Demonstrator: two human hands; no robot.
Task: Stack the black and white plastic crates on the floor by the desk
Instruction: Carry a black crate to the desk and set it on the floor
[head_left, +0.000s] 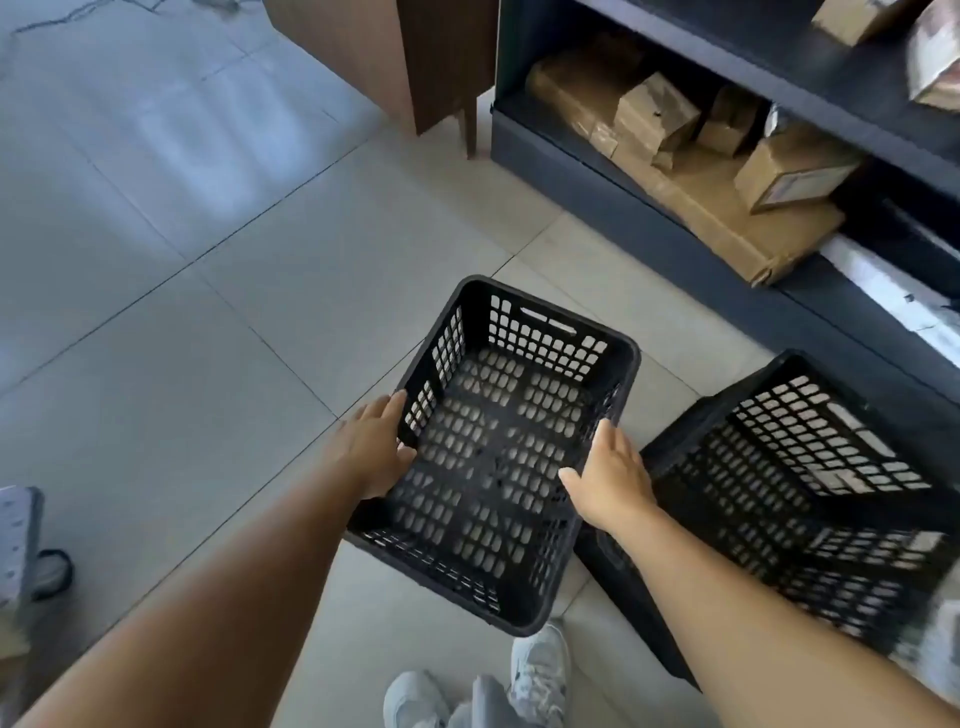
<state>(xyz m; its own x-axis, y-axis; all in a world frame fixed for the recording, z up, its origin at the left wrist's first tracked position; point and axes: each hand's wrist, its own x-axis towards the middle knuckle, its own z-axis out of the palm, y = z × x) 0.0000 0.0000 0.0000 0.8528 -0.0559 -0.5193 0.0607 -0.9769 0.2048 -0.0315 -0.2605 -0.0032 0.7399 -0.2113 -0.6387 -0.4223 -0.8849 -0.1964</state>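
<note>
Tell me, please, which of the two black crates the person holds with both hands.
The black crate in the middle: the left hand and right hand grip its two long rims. The other black crate, nearer the shelf, is untouched.

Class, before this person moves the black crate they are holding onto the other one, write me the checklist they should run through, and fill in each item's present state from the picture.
1. Left hand grips the held crate at its left wall: ok.
2. Right hand grips the crate's right wall, thumb inside: ok.
3. Held crate is empty: ok.
4. Second black crate, to its right by the dark shelf unit, is empty: ok as far as visible; its near end is blurred.
5. Held crate lined up over the second crate: not ok, it sits beside it and is turned at a different angle.
6. White crate located: cannot tell, none is in view.
</note>
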